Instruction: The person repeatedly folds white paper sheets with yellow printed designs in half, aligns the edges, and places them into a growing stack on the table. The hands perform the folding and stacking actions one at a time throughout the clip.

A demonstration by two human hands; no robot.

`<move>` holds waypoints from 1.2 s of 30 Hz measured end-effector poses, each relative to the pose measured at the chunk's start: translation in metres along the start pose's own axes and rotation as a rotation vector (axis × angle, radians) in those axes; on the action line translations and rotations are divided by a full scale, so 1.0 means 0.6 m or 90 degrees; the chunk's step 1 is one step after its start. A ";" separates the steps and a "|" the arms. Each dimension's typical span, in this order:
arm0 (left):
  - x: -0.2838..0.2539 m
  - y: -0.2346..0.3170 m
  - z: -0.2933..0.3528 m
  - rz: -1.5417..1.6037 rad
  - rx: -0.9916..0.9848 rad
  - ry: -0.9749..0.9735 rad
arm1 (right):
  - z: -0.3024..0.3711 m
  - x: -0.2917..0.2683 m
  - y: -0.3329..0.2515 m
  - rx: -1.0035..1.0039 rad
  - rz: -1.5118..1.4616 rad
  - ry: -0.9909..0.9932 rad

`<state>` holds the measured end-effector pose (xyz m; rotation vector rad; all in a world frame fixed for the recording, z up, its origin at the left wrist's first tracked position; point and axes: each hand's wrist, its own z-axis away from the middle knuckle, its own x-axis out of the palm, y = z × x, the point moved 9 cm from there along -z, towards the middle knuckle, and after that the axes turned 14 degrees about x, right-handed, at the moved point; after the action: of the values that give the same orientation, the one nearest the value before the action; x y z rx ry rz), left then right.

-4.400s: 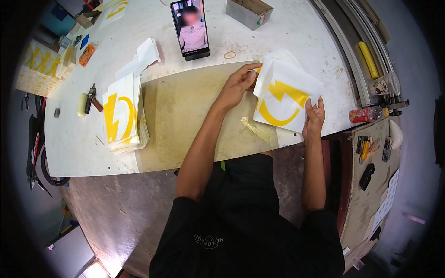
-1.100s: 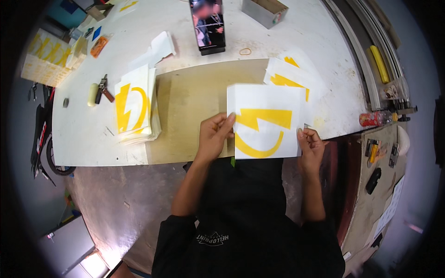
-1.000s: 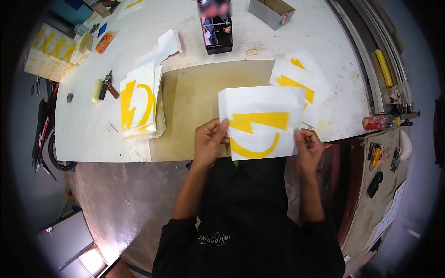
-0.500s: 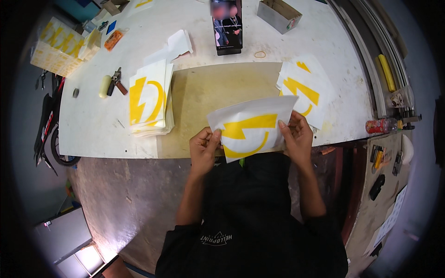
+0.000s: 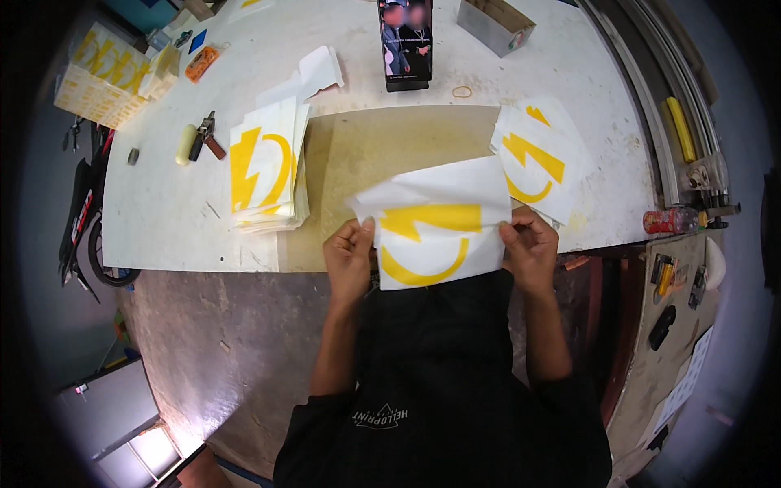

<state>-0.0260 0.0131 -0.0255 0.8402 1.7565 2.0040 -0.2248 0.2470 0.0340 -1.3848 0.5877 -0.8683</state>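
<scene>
Between my two hands is a white bag-like sheet with a yellow bolt and curved stripe printed on it. It hangs over the table's front edge, its far edge slightly bent. My left hand pinches its left side between thumb and fingers. On the opposite side my right hand grips the edge, thumb on top. A stack of similar printed white sheets lies to the left on the table. Several more, loosely fanned printed sheets, lie to the right, just beyond my right hand.
A tan board covers the table's middle. Behind it stand a phone and a metal box. At far left are a full bag of printed pieces and hand tools. A red-labelled bottle lies at the right edge.
Both hands have shifted slightly, with the left moving left and the right moving a little right and down. The held sheet now lies flatter and squarer to me.
</scene>
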 end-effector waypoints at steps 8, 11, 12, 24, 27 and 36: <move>0.000 0.017 -0.014 0.075 0.067 -0.035 | -0.006 0.038 0.028 0.218 -0.089 -0.152; -0.002 0.025 -0.025 0.059 0.097 -0.037 | -0.014 0.065 0.043 0.293 -0.024 -0.209; -0.005 0.030 -0.032 0.043 0.129 -0.018 | -0.019 0.068 0.052 0.313 0.010 -0.218; 0.009 -0.003 -0.016 0.217 -0.120 -0.086 | -0.049 0.090 0.110 0.399 -0.137 -0.196; 0.022 -0.019 -0.037 0.064 -0.133 -0.201 | -0.062 0.090 0.116 0.448 -0.180 -0.163; 0.035 -0.005 -0.080 0.266 -0.174 -0.129 | -0.070 0.115 0.042 0.274 -0.174 -0.230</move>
<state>-0.0727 -0.0108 -0.0272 1.3437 1.2341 2.2491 -0.2143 0.1658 0.0128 -1.1956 -0.0694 -0.8712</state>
